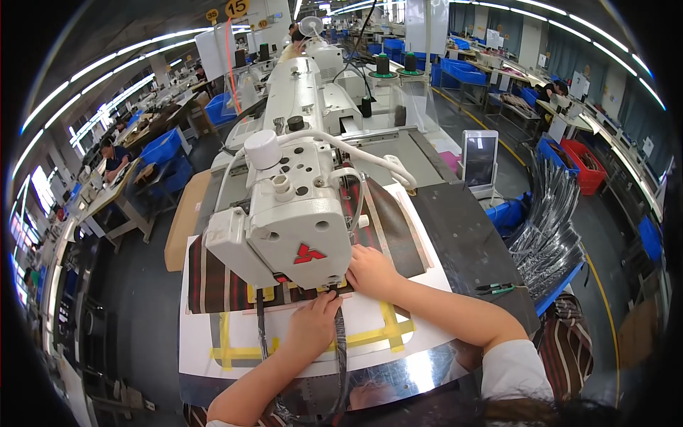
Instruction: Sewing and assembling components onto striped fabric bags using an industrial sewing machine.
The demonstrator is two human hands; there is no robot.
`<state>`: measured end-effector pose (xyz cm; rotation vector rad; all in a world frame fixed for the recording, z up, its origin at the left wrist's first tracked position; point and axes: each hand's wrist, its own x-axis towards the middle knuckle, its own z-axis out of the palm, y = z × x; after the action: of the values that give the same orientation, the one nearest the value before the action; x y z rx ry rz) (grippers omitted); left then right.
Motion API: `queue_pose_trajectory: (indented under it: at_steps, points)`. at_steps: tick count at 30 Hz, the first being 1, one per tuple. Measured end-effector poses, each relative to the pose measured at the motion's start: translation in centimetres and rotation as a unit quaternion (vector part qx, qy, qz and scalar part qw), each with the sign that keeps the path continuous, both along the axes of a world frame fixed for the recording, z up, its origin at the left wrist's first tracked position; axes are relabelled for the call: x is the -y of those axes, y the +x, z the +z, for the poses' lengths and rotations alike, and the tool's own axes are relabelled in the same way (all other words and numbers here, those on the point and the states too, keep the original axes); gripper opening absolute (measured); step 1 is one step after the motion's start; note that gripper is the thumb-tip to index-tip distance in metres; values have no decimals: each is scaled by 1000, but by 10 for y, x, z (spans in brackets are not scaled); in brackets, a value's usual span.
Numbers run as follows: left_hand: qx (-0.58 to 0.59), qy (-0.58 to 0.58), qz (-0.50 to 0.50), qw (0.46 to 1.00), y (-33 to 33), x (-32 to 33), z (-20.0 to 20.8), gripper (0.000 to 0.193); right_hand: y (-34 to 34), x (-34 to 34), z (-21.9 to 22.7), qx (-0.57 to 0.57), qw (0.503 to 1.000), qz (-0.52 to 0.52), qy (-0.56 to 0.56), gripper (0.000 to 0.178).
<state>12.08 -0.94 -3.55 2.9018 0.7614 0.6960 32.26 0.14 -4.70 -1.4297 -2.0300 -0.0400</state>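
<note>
A white industrial sewing machine [295,228] stands in front of me, its head above striped dark fabric [228,285] on a white sheet [196,349]. Two dark straps run from the fabric toward me: a left strap [262,320] and a right strap [341,349]. My left hand [311,329] has its fingers closed at the upper end of the right strap, just below the machine head. Beside the head, my right hand [372,272] lies flat on the fabric, fingers stretched out. The head partly hides its fingertips, and the needle area is hard to make out.
Yellow tape [388,331] marks the white sheet. On the dark tabletop at right lie green-handled snips [496,288]; a screen [480,160] stands farther back. Bundled dark straps [548,213] hang beside the table. Thread cones [383,65] stand behind the machine; people work at distant benches.
</note>
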Motion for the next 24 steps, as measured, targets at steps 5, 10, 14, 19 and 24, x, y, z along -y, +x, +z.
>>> queue_pose_trajectory:
  at_steps: [5, 10, 14, 19, 24]
  points:
    - [-23, -4, -10, 1000, 8, 0, 10, 37, 11, 6, -6, -16, 1000, 5, 15, 18]
    - [3, -14, -13, 1000, -9, -5, 3, 36, -2, 48, -2, -25, 995, 97, 9, 23]
    - [0, -18, -16, 1000, 0, 3, 6, 38, 56, 141, 11, 137, 987, -70, -47, 31]
    - [-18, -16, -2, 1000, -5, 6, 7, 41, 131, 227, 36, 105, 935, -318, -118, 30]
    - [48, -41, -93, 994, 21, 11, 3, 38, 160, 235, 27, 72, 940, -330, -45, 21]
